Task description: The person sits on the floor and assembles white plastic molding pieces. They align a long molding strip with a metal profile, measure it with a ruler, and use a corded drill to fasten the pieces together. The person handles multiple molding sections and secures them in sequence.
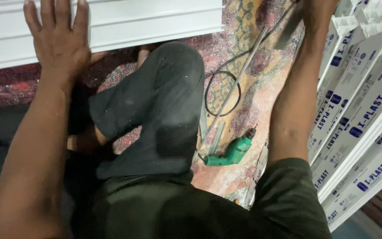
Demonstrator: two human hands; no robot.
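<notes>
Nearest the camera, the person's dark green shirt and bent knee in dark trousers (164, 106) fill the middle of the view; they appear to be crouched over a patterned red carpet (253, 110). Beside the knee lie a green power drill (228, 152), a thin metal strip (235, 86) and a loop of black cable (222, 95), all untouched.

Farther out, the left hand (58, 42) lies flat and spread on a white ribbed panel (111, 26), fingers straight, gripping nothing, only pressing. The right hand (317, 9) reaches to the top edge of the view beside a stack of wrapped white profile lengths (359, 110); it is cut off by the frame and motion-blurred, so whether it clasps anything cannot be told.

The step in hand looks like steadying the panel in place with the left palm. A next move would likely call for keeping that pressure even, so the panel does not slide while the right arm works.
</notes>
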